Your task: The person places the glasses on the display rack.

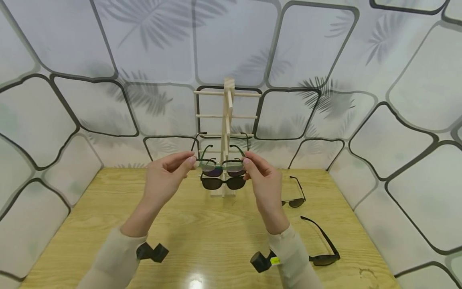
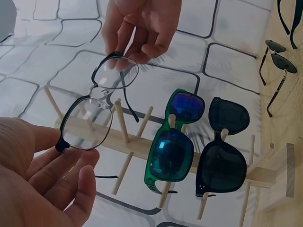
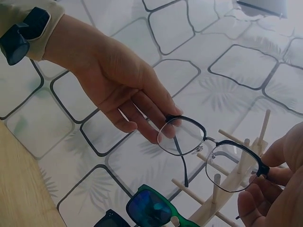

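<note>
Clear glasses with a dark upper rim (image 2: 88, 124) are held level between both hands, in front of the wooden rack (image 1: 228, 105). The left hand (image 1: 164, 180) pinches one outer corner of the frame, and the right hand (image 1: 265, 184) pinches the other. The temples extend away toward the rack. Green-framed sunglasses with blue lenses (image 2: 171, 156) and, below them, black sunglasses (image 2: 221, 165) hang on the rack's lower pegs. In the right wrist view, the clear glasses (image 3: 182, 137) stand apart from the green pair (image 3: 149, 208).
Thin-framed sunglasses (image 1: 296, 202) lie on the wooden table (image 1: 173, 241) right of the rack. Nearer the front right are black sunglasses (image 1: 325, 259). Patterned panels (image 1: 151, 108) enclose the back and sides. The rack's upper pegs (image 1: 247, 95) hold nothing.
</note>
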{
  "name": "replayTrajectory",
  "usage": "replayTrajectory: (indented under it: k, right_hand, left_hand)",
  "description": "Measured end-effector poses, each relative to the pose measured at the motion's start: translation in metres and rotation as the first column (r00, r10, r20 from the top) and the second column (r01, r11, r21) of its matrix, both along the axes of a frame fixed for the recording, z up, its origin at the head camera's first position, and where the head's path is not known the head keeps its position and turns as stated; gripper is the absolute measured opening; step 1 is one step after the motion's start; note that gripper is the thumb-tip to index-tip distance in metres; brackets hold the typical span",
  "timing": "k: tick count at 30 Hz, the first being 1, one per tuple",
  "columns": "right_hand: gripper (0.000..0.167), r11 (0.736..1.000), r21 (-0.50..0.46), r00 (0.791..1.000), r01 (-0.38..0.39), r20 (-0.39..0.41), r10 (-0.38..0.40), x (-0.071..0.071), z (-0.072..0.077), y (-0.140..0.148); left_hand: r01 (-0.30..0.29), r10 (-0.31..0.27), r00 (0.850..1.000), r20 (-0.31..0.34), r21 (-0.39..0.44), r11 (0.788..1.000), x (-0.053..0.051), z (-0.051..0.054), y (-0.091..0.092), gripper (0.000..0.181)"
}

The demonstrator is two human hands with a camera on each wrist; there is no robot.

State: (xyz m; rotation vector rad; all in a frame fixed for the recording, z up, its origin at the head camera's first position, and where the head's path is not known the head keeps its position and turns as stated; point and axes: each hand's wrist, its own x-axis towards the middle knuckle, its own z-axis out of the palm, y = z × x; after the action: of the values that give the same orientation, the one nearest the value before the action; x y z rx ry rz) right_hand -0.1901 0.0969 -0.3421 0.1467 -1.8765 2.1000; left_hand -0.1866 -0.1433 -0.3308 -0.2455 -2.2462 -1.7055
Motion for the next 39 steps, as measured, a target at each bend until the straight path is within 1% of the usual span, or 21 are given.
replayTrajectory:
  k: [8,17,22,29,33,39]
  right_hand:
    - [0.03,1.0,0.001,1.0,-0.005,0.029,0.005,-0.007,0.0,0.005]
    - [0.027,0.999,-0.044,0.998,-0.029,0.051,0.031,-0.017,0.0,0.012]
    - [0.026,0.999,-0.036,0.997,-0.023,0.07,0.026,-0.021,0.001,0.013]
    - [0.027,0.999,-0.027,0.996,-0.022,0.086,0.024,-0.027,0.002,0.015]
    - [0.027,0.999,-0.04,0.996,-0.026,0.088,0.03,-0.029,0.003,0.017]
    - [0.027,0.999,-0.038,0.996,-0.021,0.089,0.024,-0.031,0.004,0.018]
  left_hand:
    - [-0.008,0.007,1.0,-0.006,-0.02,1.0,-0.007,0.0,0.005,0.031]
    - [0.0,0.0,1.0,0.013,-0.034,0.999,-0.015,0.002,0.01,0.031]
    - [-0.001,0.003,0.999,0.033,-0.047,0.999,-0.02,0.003,0.012,0.034]
    - [0.005,-0.003,0.999,0.041,-0.044,0.999,-0.027,0.005,0.014,0.034]
    - [0.013,-0.011,0.999,0.046,-0.041,0.999,-0.028,0.006,0.014,0.035]
    - [0.009,-0.006,0.998,0.061,-0.056,0.998,-0.031,0.006,0.016,0.037]
